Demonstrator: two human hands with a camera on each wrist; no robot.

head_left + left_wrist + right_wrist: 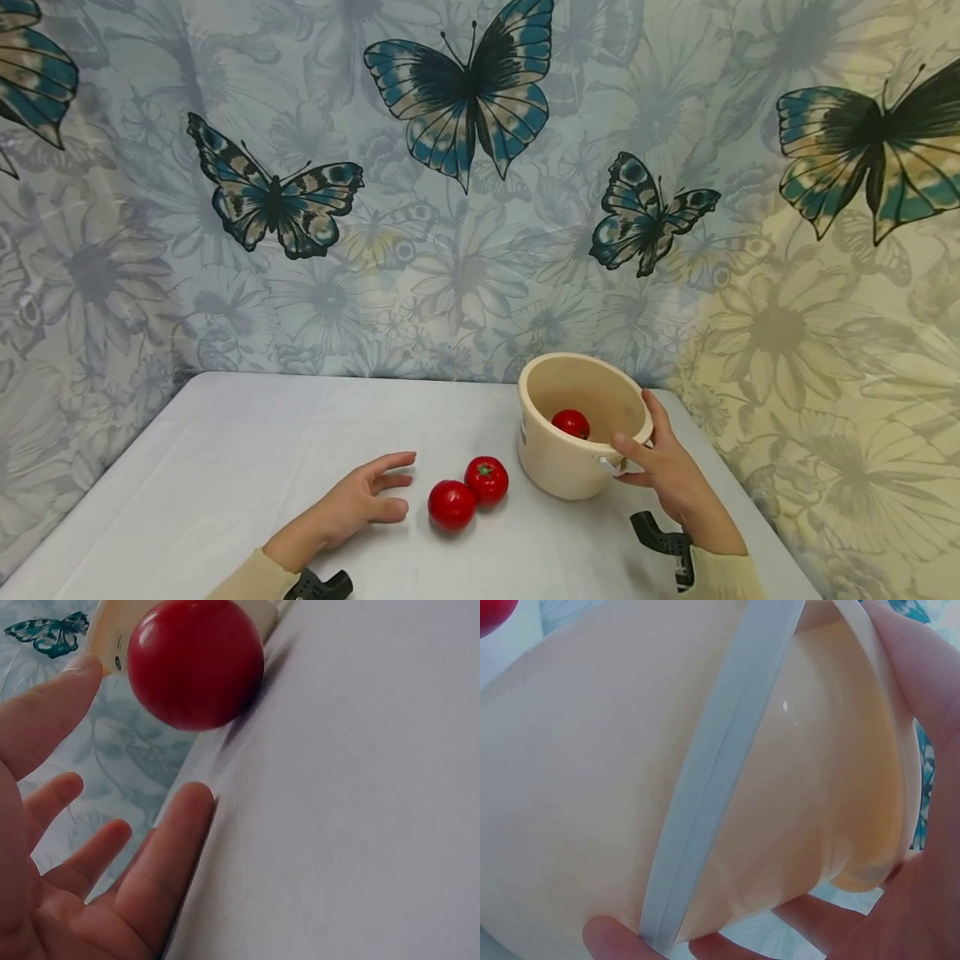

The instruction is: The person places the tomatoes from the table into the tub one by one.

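Observation:
A cream bucket with a white handle is at the right of the table. My right hand grips its right side by the rim, thumb and fingers spread round the wall. Inside the bucket lies one red tomato. Two more tomatoes are on the table left of the bucket: a nearer one and one with a green stem mark just behind it. Beside them, to the left, my left hand holds nothing, fingers apart and pointing toward the nearer tomato, with a gap between.
A white cloth covers the table. Close behind its far edge hangs a curtain printed with butterflies and flowers, which also runs along both sides. Dark wrist straps show at both sleeves.

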